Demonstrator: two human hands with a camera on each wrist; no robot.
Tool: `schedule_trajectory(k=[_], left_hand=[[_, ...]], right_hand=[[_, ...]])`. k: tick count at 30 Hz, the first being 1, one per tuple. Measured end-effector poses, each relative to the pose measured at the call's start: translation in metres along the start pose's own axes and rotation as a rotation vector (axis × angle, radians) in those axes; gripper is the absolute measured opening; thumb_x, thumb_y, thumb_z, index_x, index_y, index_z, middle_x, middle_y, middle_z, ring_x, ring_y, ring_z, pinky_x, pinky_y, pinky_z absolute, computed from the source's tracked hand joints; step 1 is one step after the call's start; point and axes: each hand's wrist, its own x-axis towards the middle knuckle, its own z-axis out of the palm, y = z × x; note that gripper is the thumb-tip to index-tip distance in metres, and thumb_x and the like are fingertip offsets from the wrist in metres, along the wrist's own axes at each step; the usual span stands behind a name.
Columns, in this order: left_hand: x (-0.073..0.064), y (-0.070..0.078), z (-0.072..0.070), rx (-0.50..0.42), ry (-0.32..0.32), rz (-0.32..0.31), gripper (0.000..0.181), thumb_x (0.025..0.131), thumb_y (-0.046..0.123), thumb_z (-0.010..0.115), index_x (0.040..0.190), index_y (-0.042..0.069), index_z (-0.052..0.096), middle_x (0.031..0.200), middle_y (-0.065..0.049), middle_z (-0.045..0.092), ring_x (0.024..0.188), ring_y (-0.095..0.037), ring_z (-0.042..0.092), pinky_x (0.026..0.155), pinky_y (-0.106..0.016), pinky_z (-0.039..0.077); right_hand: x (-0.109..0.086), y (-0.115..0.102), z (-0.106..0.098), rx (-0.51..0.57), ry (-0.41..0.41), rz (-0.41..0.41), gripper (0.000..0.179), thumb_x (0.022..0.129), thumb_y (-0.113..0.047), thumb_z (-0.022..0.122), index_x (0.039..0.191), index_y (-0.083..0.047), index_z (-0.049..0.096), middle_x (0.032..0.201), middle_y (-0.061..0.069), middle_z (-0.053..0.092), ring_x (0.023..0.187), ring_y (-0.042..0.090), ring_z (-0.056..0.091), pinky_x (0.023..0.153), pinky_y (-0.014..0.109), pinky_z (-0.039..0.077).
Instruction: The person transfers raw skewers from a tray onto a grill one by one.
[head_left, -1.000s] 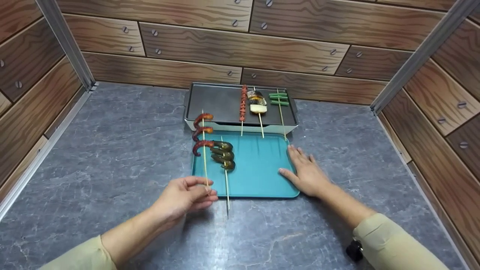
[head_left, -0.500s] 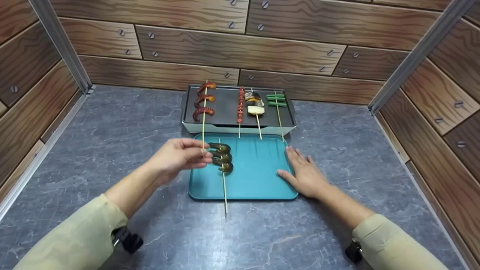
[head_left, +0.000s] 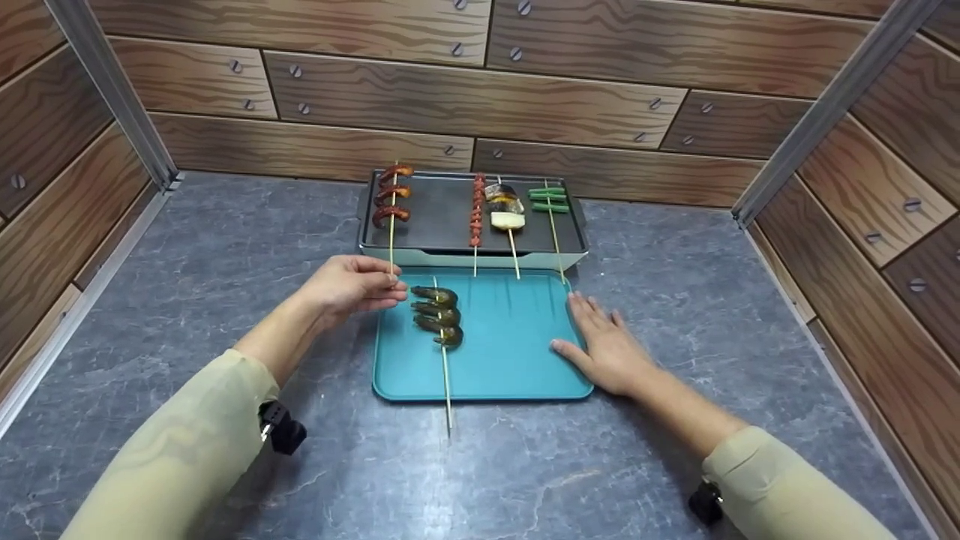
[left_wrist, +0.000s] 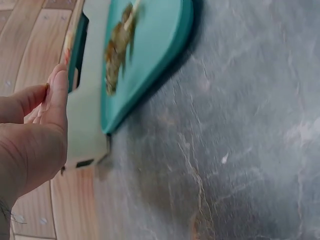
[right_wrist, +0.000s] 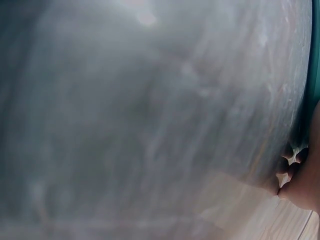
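My left hand (head_left: 352,287) pinches the lower end of a skewer of red tentacle pieces (head_left: 392,215) between thumb and fingers. The tentacle pieces are over the left side of the dark grill plate (head_left: 439,225), and the stick's handle end extends past its front edge. In the left wrist view, thumb and fingertips of the left hand (left_wrist: 45,115) meet around the stick's end. My right hand (head_left: 609,349) lies flat with fingers straight along the right edge of the teal tray (head_left: 517,367). On the tray's left side rests a skewer of dark shrimp-like pieces (head_left: 439,315).
On the grill's right half lie a skewer of small red pieces (head_left: 476,210), a skewer with fish-like chunks and a pale piece (head_left: 508,220), and a skewer of green pieces (head_left: 549,200). Wood-patterned walls (head_left: 375,90) enclose the grey marbled table (head_left: 247,240).
My left hand has carried the tentacle skewer forward from over the tray to over the grill, then slightly left. The right hand has stayed at the tray's edge.
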Motion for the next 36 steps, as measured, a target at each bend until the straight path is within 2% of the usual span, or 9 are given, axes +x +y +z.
schedule_trajectory(k=[8, 17, 22, 24, 27, 32, 36], left_hand=[[0.012, -0.006, -0.008, -0.009, 0.006, -0.028, 0.04, 0.105, -0.002, 0.06, 0.141, -0.019, 0.052, 0.096, -0.012, 0.078, 0.087, -0.019, 0.079, 0.096, -0.04, 0.06], [0.014, -0.007, -0.009, -0.078, 0.032, -0.054, 0.043, 0.105, -0.002, 0.059, 0.144, -0.018, 0.05, 0.095, -0.011, 0.078, 0.085, -0.017, 0.078, 0.092, -0.035, 0.062], [0.01, -0.008, -0.008, -0.073, 0.052, -0.076, 0.043, 0.107, 0.004, 0.059, 0.145, -0.016, 0.051, 0.12, -0.026, 0.074, 0.089, -0.019, 0.078, 0.097, -0.038, 0.06], [0.006, -0.008, -0.007, -0.065, 0.052, -0.088, 0.045, 0.108, 0.007, 0.059, 0.146, -0.015, 0.05, 0.133, -0.031, 0.067, 0.092, -0.02, 0.078, 0.1, -0.039, 0.058], [-0.003, -0.01, -0.007, -0.073, 0.047, -0.099, 0.048, 0.108, 0.01, 0.059, 0.149, -0.014, 0.047, 0.141, -0.035, 0.06, 0.098, -0.022, 0.078, 0.102, -0.04, 0.057], [-0.026, -0.018, -0.005, -0.127, 0.016, -0.094, 0.054, 0.108, 0.013, 0.062, 0.151, -0.014, 0.044, 0.141, -0.036, 0.058, 0.106, -0.027, 0.076, 0.103, -0.04, 0.057], [-0.051, -0.025, 0.006, -0.164, -0.015, -0.093, 0.051, 0.106, 0.013, 0.064, 0.146, -0.014, 0.048, 0.136, -0.036, 0.062, 0.106, -0.03, 0.076, 0.1, -0.039, 0.059]], right_hand=[[-0.001, 0.0, 0.0, 0.007, 0.006, -0.002, 0.095, 0.107, -0.067, 0.042, 0.169, -0.001, 0.014, 0.174, 0.021, 0.018, 0.16, 0.042, 0.015, 0.127, 0.068, 0.009], [0.001, 0.0, 0.0, 0.008, 0.0, -0.004, 0.095, 0.107, -0.067, 0.042, 0.169, -0.001, 0.014, 0.174, 0.021, 0.018, 0.16, 0.042, 0.015, 0.126, 0.07, 0.01], [0.001, 0.001, 0.0, 0.003, 0.0, -0.004, 0.095, 0.107, -0.067, 0.042, 0.169, 0.0, 0.014, 0.174, 0.021, 0.018, 0.16, 0.042, 0.016, 0.126, 0.069, 0.011], [0.001, 0.001, 0.0, 0.003, 0.001, -0.005, 0.095, 0.107, -0.066, 0.042, 0.169, 0.0, 0.014, 0.174, 0.021, 0.018, 0.16, 0.042, 0.016, 0.126, 0.069, 0.011], [0.001, 0.0, 0.0, 0.002, 0.0, -0.002, 0.095, 0.107, -0.066, 0.042, 0.169, 0.0, 0.014, 0.174, 0.021, 0.018, 0.16, 0.043, 0.016, 0.126, 0.069, 0.01], [0.0, -0.001, -0.001, 0.003, -0.008, 0.006, 0.096, 0.107, -0.068, 0.04, 0.169, -0.001, 0.014, 0.174, 0.021, 0.018, 0.16, 0.042, 0.015, 0.126, 0.068, 0.009], [0.0, 0.0, -0.001, 0.003, -0.007, 0.005, 0.095, 0.107, -0.068, 0.04, 0.169, -0.001, 0.013, 0.174, 0.021, 0.017, 0.16, 0.042, 0.015, 0.126, 0.068, 0.009]])
